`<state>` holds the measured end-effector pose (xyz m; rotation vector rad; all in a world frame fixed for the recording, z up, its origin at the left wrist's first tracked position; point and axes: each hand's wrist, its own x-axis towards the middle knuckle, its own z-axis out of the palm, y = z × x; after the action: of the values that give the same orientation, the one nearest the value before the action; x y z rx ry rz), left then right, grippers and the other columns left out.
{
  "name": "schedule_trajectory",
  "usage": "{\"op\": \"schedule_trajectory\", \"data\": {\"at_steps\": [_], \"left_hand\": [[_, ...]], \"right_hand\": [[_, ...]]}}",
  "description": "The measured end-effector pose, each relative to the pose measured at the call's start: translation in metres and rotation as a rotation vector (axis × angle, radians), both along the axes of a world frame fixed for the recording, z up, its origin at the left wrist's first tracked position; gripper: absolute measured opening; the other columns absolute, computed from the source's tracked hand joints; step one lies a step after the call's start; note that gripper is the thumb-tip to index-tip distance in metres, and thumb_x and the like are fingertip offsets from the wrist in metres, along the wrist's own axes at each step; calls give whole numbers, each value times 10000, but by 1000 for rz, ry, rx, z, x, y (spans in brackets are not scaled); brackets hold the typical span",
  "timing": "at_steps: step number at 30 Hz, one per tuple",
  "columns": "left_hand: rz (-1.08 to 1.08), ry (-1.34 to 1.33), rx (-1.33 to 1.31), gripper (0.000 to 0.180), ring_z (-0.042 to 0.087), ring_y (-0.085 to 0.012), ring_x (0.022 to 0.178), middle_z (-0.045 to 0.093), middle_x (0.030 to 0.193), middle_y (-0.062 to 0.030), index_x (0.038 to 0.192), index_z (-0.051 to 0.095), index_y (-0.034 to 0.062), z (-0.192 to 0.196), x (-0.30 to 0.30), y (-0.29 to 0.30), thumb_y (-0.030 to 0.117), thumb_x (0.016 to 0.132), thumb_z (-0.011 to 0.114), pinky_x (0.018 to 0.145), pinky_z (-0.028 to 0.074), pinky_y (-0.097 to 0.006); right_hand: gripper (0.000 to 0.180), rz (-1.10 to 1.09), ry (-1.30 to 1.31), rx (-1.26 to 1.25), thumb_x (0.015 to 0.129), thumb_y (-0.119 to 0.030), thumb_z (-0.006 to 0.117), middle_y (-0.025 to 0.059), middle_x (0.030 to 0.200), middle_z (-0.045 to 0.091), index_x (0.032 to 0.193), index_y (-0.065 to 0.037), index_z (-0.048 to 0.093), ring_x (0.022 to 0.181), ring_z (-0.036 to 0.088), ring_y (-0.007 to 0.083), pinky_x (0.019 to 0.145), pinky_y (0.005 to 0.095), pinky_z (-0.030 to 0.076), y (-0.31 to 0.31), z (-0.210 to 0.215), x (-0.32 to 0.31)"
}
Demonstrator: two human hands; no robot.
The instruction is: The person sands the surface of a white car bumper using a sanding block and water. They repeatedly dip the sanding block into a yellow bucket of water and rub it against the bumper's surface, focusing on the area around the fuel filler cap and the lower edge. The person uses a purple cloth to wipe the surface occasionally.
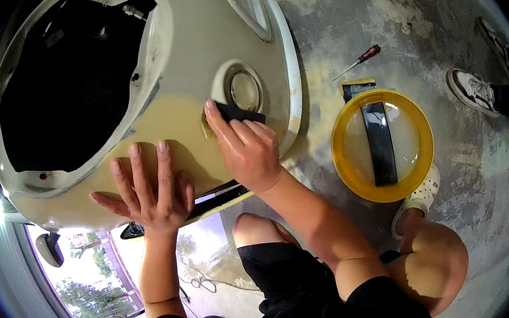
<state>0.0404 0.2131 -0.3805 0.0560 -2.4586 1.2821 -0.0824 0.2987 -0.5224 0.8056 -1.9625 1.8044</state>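
Note:
A car's front bumper point(189, 55), primer-beige with a yellowish patch, fills the upper left. My left hand point(157, 196) lies spread flat on the yellowish patch, holding nothing. Closed around a piece of dark sandpaper point(239, 112), my right hand point(247, 150) presses it to the bumper just below the round fog-lamp recess point(243, 89). Its index finger stretches out along the surface. A yellowish edge of the sandpaper shows left of that finger; the rest is hidden under the hand.
A yellow basin point(343, 175) of cloudy water stands at right, with a black strip point(379, 144) in it. Beyond it lie a black, yellow-edged piece point(358, 87) and a screwdriver point(358, 60). Another person's shoe point(473, 92) is at far right. A dark headlight opening point(69, 85) gapes at left.

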Motion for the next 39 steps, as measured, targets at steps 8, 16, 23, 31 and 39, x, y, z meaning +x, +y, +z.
{"op": "schedule_trajectory", "data": {"at_steps": [8,16,23,31,39], "left_hand": [[-2,15,-5,502,355,-328,1544,547,1557,-86,1399,688,281,5,-7,3,432,953,511,1238,-56,-693],[-2,24,3,494,370,-331,1534,544,1560,-79,1393,692,286,2,-5,3,406,942,528,1243,-52,-692],[-11,21,11,479,371,-336,1534,555,1548,-86,1380,701,279,2,-2,1,397,950,527,1242,-42,-694],[30,8,5,491,377,-344,1530,553,1549,-87,1380,703,277,6,1,5,417,948,516,1241,-50,-692],[-14,16,-6,494,377,-338,1531,541,1562,-78,1390,693,285,6,-7,5,404,937,538,1246,-37,-687]], "right_hand": [[472,14,-46,-29,864,24,665,79,735,625,1331,-30,704,592,593,240,581,355,499,5,-27,28],[556,31,-78,2,857,-55,706,33,707,634,1410,-35,648,567,628,222,578,344,534,6,-42,54],[540,180,-361,108,954,-43,625,197,935,745,1483,15,532,750,714,398,662,429,581,5,41,-5],[517,159,-439,38,958,-62,639,238,994,738,1466,-11,556,822,725,408,702,460,584,-3,48,-3],[535,28,-237,-123,942,-35,643,220,992,750,1469,-8,557,836,742,383,709,441,596,6,11,35]]}}
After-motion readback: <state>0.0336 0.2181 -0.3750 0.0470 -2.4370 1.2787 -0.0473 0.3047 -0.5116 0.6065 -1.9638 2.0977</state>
